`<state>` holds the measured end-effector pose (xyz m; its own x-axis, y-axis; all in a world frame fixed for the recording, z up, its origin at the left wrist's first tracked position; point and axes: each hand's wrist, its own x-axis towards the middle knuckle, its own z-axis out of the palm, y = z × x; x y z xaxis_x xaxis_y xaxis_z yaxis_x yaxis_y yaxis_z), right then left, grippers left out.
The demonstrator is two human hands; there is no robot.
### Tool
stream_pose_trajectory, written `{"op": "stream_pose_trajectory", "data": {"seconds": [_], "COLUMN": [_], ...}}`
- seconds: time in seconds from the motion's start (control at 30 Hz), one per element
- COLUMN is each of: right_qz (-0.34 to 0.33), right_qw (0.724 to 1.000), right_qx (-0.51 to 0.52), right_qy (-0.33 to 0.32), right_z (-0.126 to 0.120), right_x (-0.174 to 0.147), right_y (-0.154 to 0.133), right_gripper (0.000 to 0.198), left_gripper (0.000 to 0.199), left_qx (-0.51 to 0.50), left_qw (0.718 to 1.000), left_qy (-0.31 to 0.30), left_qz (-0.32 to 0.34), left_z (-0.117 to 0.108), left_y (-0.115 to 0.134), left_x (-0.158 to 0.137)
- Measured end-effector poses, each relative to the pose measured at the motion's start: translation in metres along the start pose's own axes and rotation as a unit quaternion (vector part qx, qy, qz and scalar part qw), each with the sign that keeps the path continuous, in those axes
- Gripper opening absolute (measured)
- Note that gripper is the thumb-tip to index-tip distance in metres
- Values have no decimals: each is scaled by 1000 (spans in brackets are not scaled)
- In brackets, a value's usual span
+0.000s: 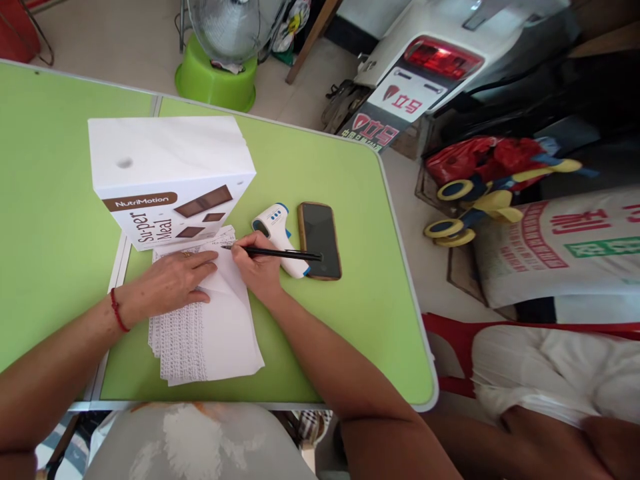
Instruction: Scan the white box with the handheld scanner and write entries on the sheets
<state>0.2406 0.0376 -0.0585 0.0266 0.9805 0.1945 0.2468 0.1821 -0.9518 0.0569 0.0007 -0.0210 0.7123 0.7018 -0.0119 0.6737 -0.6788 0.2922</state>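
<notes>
Several sheets of paper point(227, 333) lie stacked on the green table, with rows of handwriting down the left part and a bare right part. My left hand point(173, 283) rests flat on the upper left of the sheets, fingers stretched out. In my right hand point(260, 267) is a black pen point(280, 253), its tip at the top of the top sheet beside a short line of writing. A white NutriMotion box point(173, 173) stands just beyond the sheets, against their top edge. Right of my right hand lie a white and blue infrared thermometer point(277, 230) and a dark smartphone point(320, 233).
The green table point(370, 320) has a metal-edged seam on the left. Behind it, a fan point(225, 30) stands on a green stool point(215, 83). A white scooter point(425, 60), a toy tricycle point(480, 207), a printed sack point(560, 240) and a seated person point(555, 373) are to the right.
</notes>
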Motion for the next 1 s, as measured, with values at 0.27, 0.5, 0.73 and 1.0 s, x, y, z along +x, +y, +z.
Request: {"op": "stream_pose_trajectory", "data": {"seconds": [0.27,0.5,0.73,1.0], "right_qz": [-18,-26,8,1], "right_qw": [998,997,1000,1000], "right_qx": [-32,-38,-6,4], "right_qy": [-47,-55,29,18], "right_z": [-1,0,-2,-1], "right_x": [0,-1,2,1], "right_y": [0,3,3,3], "right_gripper": [7,6,8,9], "left_gripper": [34,36,31,34], "left_qx": [8,2,11,3], "left_qw": [1000,1000,1000,1000], "left_qy": [7,3,4,1], "left_qz": [0,-1,0,-2], "left_z": [0,-3,-1,0], "left_y": [0,2,2,1], "left_x": [0,1,1,1]}}
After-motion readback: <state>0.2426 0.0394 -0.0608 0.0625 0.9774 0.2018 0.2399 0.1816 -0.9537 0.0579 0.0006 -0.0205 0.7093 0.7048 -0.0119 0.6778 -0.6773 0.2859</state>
